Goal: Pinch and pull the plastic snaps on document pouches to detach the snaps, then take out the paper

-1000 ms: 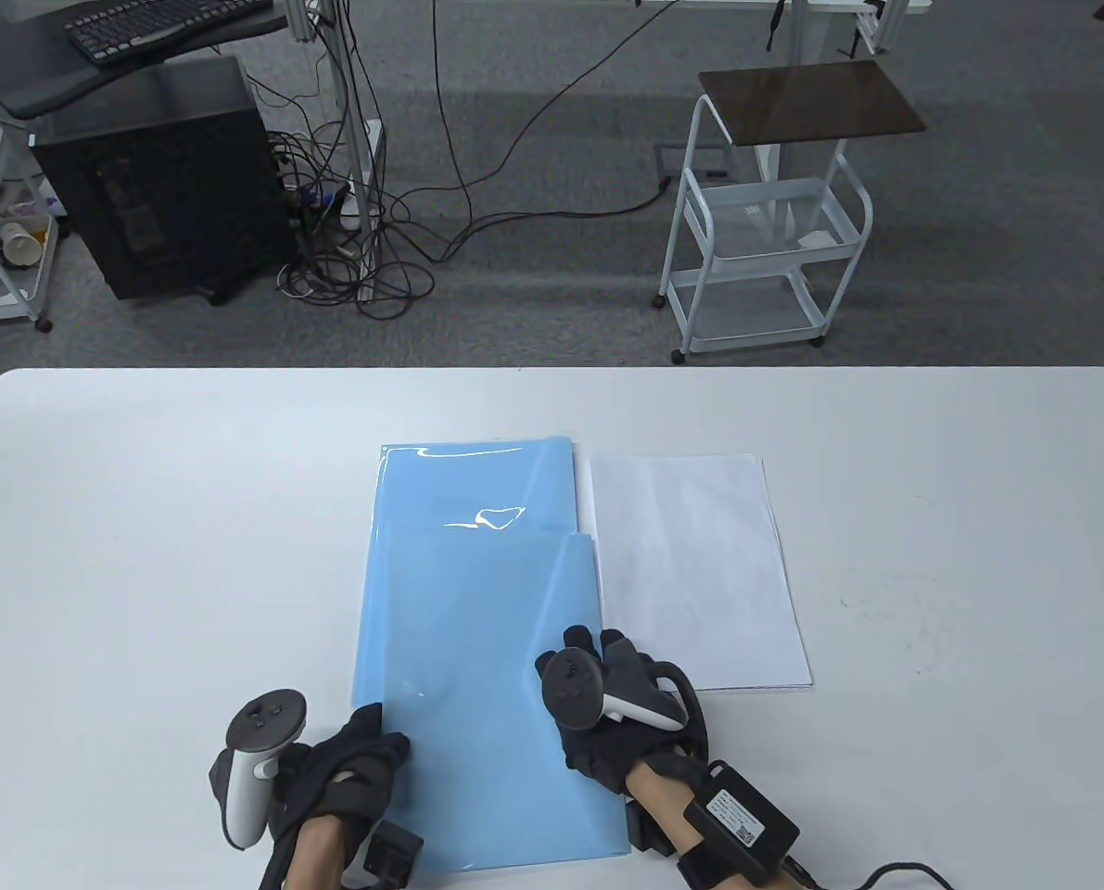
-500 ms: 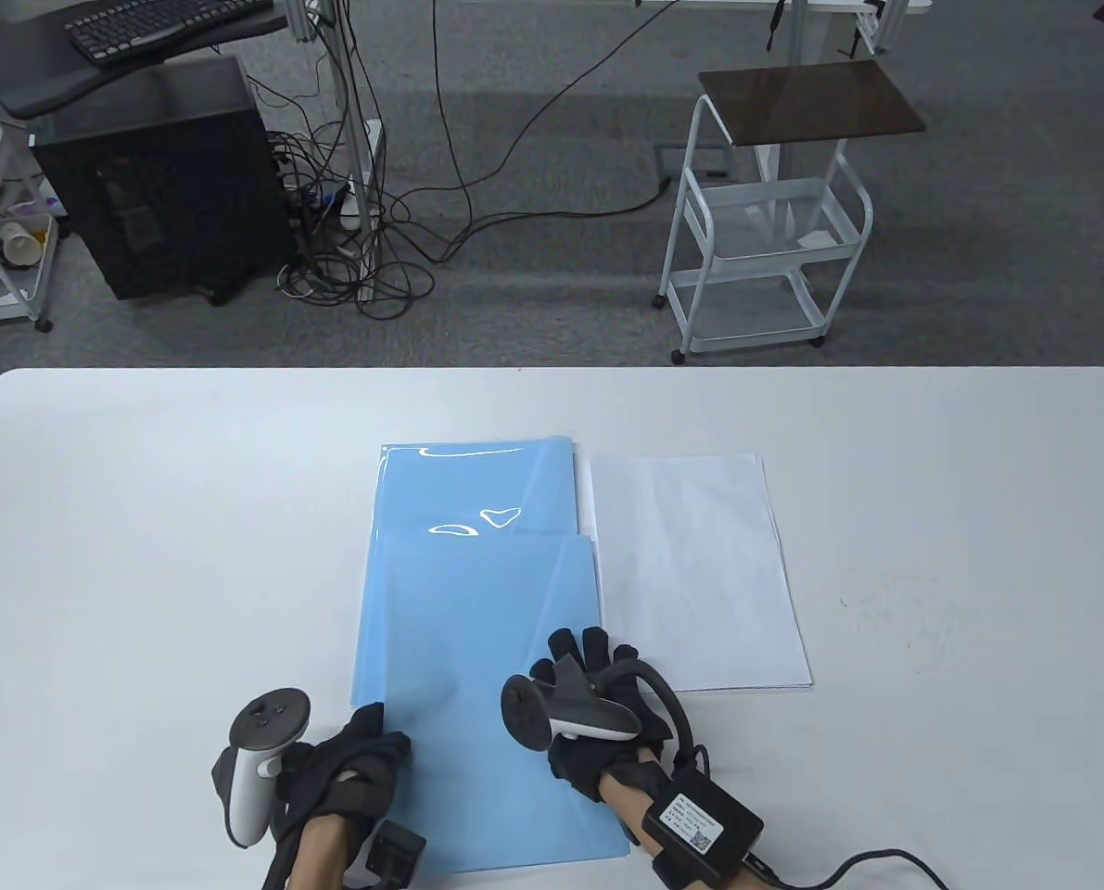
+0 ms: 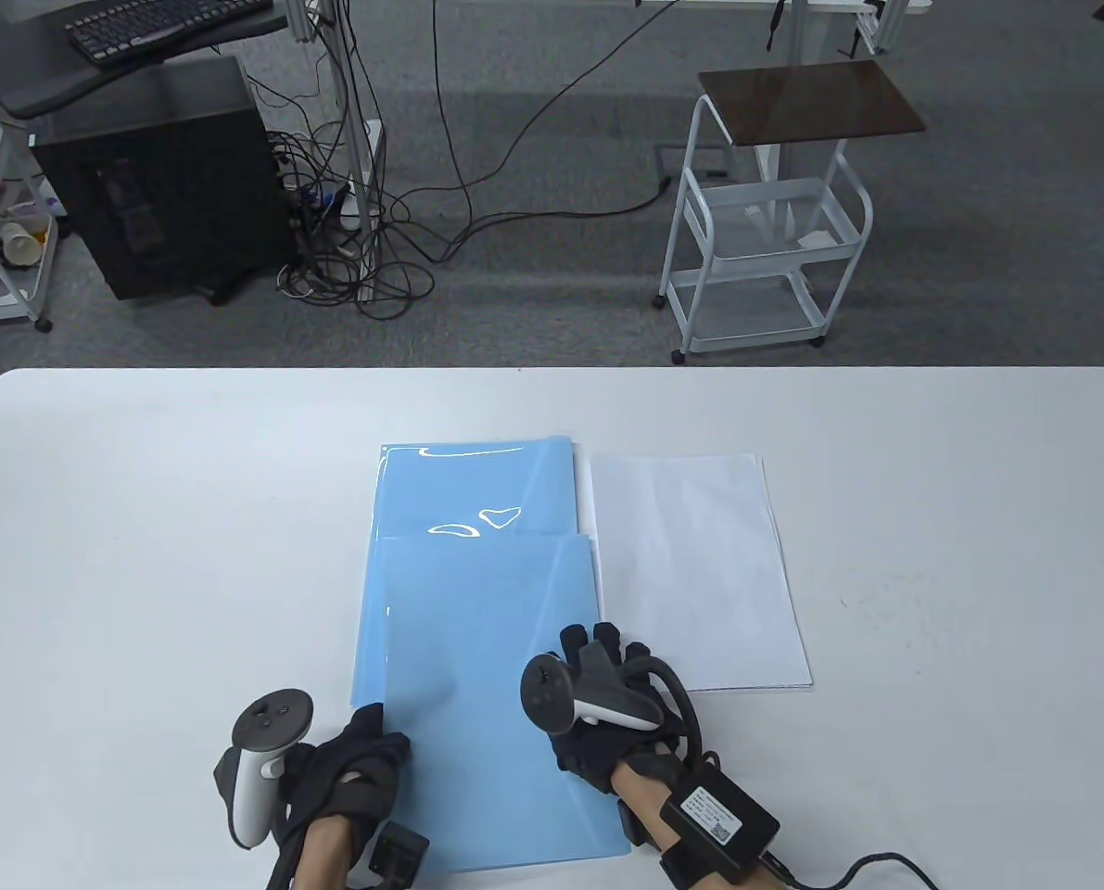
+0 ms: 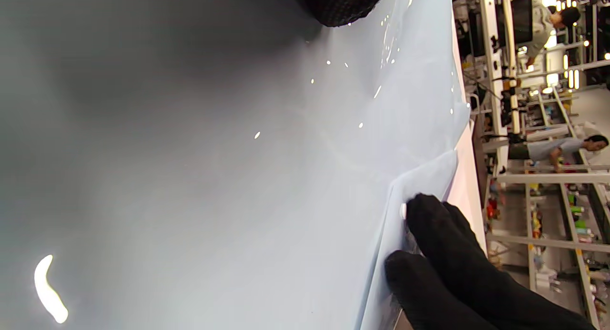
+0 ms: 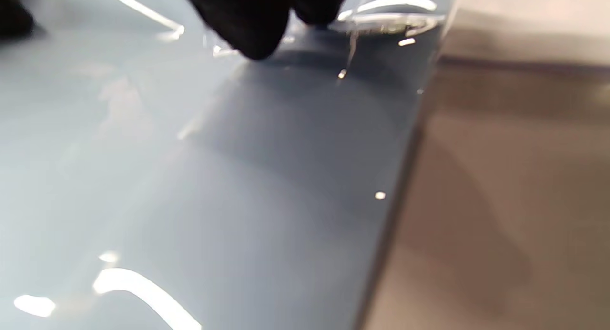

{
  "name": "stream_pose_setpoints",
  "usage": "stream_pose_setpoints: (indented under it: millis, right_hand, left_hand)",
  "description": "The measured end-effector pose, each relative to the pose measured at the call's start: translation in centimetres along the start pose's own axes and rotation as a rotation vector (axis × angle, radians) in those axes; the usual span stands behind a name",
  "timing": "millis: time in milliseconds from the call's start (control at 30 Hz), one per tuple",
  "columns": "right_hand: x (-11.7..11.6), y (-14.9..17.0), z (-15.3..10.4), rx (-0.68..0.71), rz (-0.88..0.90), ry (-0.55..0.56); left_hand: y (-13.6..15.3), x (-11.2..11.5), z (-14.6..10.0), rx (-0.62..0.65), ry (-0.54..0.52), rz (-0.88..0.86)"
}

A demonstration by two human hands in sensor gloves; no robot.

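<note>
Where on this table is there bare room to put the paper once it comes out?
Bare table right of the white paper stack, and a wide patch left of the blue pouches, plus the far strip beyond both. The near middle is crowded: the left hand and right hand rest on the near pouch.

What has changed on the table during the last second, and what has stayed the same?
The right hand drew a little toward the person and leftward along the right edge of the near blue pouch, then shifted slightly back; its fingers lie at that edge. The reflections on the far pouch shifted. The left hand stays on the pouch's near left edge, and the white paper has not moved.
</note>
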State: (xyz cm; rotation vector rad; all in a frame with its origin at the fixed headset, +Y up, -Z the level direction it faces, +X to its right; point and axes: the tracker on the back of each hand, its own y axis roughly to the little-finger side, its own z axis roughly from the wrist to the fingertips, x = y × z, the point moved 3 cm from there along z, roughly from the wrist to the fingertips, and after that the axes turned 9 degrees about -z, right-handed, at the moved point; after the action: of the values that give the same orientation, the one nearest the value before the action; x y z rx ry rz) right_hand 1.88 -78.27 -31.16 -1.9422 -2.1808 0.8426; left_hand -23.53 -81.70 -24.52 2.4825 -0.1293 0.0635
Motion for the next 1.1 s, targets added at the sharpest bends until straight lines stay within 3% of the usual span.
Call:
stream_pose_setpoints:
  millis: [500,867,1100]
  right_hand:
    - [4.4,10.1,-7.9,-0.2,0.156,0.262]
    - [2.8,16.2,-11.9,-0.354,0.212,0.393]
    - [0.2,17.9,-11.9,-0.379,0.288,0.395]
  left_hand:
    - [0.0,0.1,0.0,0.001,0.0,0.009]
    - [-0.1,0.3,0.0,0.007,0.0,-0.007]
    - [-0.4,0.2,-0.4,0.033,0.033,-0.07]
